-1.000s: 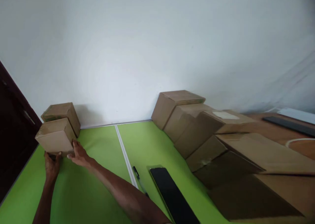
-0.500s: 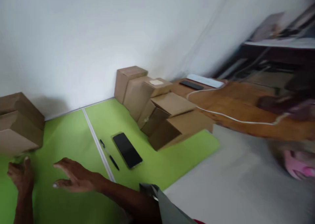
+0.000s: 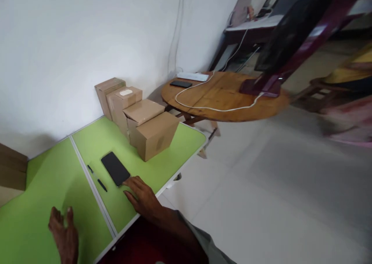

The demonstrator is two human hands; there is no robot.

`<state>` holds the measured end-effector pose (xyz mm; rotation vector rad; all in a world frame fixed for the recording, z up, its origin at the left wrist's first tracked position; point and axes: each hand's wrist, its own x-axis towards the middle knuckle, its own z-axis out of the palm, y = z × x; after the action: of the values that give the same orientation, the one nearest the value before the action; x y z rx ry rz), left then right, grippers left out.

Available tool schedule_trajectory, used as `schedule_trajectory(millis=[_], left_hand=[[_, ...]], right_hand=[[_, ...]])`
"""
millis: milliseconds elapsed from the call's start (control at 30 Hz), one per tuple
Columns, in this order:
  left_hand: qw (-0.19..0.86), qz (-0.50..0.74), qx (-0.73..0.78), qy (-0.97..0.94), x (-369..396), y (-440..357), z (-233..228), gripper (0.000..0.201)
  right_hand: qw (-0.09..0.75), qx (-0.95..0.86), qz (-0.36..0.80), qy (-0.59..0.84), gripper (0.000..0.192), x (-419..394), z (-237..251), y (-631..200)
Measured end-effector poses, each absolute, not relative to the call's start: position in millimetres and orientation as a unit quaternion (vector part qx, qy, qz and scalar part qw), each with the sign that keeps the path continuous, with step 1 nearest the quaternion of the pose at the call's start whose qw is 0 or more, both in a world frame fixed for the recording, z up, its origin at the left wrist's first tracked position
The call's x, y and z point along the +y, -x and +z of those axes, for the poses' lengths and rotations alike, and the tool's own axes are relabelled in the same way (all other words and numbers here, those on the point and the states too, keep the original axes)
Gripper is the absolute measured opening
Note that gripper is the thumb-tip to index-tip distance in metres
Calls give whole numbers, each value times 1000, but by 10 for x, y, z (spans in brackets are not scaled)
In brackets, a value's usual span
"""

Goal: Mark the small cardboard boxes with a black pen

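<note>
A green table point(image 3: 52, 186) stands against the white wall, split by a pale seam running front to back. On its right half lie a black phone point(image 3: 115, 168) and, just left of it by the seam, a pen point(image 3: 97, 179). Behind the phone a row of cardboard boxes point(image 3: 136, 119) runs from the wall toward the table's right edge. More boxes point(image 3: 11, 171) sit at the far left.

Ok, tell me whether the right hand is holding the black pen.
No, the right hand rests flat by the phone; the pen lies untouched beside it.
</note>
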<state>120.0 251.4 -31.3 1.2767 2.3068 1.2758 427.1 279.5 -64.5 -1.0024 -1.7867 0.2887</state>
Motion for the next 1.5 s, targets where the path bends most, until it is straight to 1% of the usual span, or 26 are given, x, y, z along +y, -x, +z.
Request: schedule_trajectory(millis=[67,133,267,367,433,667,967,1233,1367,1433,1500], left_hand=[[98,430,778,-447,2575,-1566,-264,109],[90,430,758,-483,2654,-1879,-206,110],[89,434,689,-574,2805,-2344,-171,96],[91,430,662,-607,2844,-2511,-230,83],[87,427,659,-612,2832,-2514,-278,77],[69,422,685,-590,2726,-2238,-440,74],[93,418,699,-573,2715,-2126,-672,75],[97,423,700,-567,2705,-2124,-684,74],[100,425,699,-566,2693,-2152,-631,73],[103,430,694,-568,2709,-2213,-555,75],[107,440,679,-577,2762,-2338,-437,80]], right_hand=[[518,-727,115,436,32,2797,-638,-4344],[518,-712,114,460,30,2837,-631,-4445],[512,-696,121,489,25,2935,-703,-4571],[512,-686,129,501,25,2991,-814,-4530],[511,-680,134,508,25,3021,-883,-4480],[500,-684,140,513,22,3061,-1007,-4448],[500,-680,139,518,20,3040,-1040,-4429],[538,-650,153,515,18,3064,-1025,-4458],[563,-627,149,517,17,2989,-942,-4443],[581,-604,132,529,20,2911,-858,-4524],[622,-547,78,554,25,2869,-740,-4707]])
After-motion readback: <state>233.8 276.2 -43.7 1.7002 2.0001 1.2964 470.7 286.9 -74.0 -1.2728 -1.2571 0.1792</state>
